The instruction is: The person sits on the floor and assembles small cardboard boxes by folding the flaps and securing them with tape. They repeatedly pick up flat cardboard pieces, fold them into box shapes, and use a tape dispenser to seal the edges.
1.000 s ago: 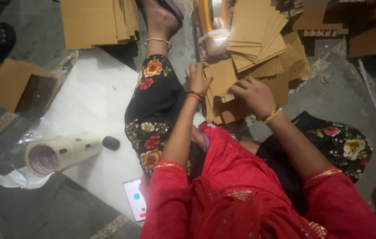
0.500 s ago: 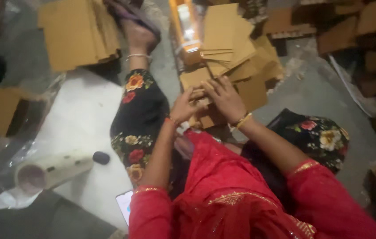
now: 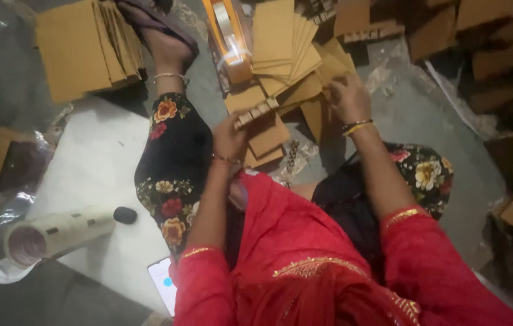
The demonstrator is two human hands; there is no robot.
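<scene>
I sit on the floor in red sleeves and floral black trousers. My left hand [image 3: 230, 137] grips a small brown cardboard piece [image 3: 255, 112] with a notched edge, held above a few flat cardboard pieces [image 3: 267, 140] near my knee. My right hand [image 3: 348, 99] reaches forward, its fingers resting on a fanned pile of flat brown cardboard sheets [image 3: 296, 60]; whether it grips one is unclear. An orange tape dispenser [image 3: 227, 36] lies just left of that pile.
A second stack of cardboard sheets [image 3: 84, 48] lies at the far left beside my sandalled foot [image 3: 163, 36]. A white sheet [image 3: 96, 175] on the floor carries a label roll [image 3: 57, 234], a small black object [image 3: 125, 215] and a phone [image 3: 163, 284]. Cardboard scraps [image 3: 498, 60] crowd the right.
Both hands were together on the cardboard near my knee. Now my right hand has reached out to the fanned pile, while my left has lifted the notched piece. The view has shifted.
</scene>
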